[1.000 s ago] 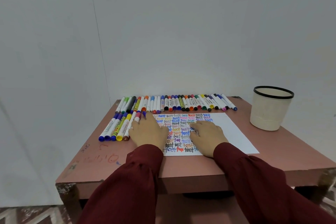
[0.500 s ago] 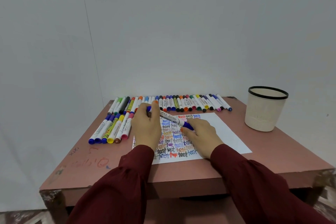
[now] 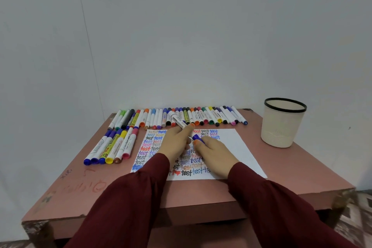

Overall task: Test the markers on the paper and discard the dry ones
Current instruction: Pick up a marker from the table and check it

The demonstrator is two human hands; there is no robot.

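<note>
A white sheet of paper (image 3: 239,153) covered with coloured "test" words lies on the pink table (image 3: 291,169). Above it my left hand (image 3: 177,143) grips the white barrel of a marker (image 3: 178,122), whose far end points up and left. My right hand (image 3: 215,152) pinches the marker's blue cap (image 3: 197,137) just right of the left fingers. The marker's tip is hidden between the hands. A long row of capped markers (image 3: 211,117) lies along the table's back edge. A second group of several markers (image 3: 112,146) lies left of the paper.
A cream bin with a black rim (image 3: 281,125) stands at the table's back right corner. Pen scribbles (image 3: 84,183) mark the table's front left. White walls close the back and left sides.
Both hands lifted off the paper with a blue-capped marker. The left hand now holds the barrel steeper, and the right hand grips the cap close to the left fingers.
</note>
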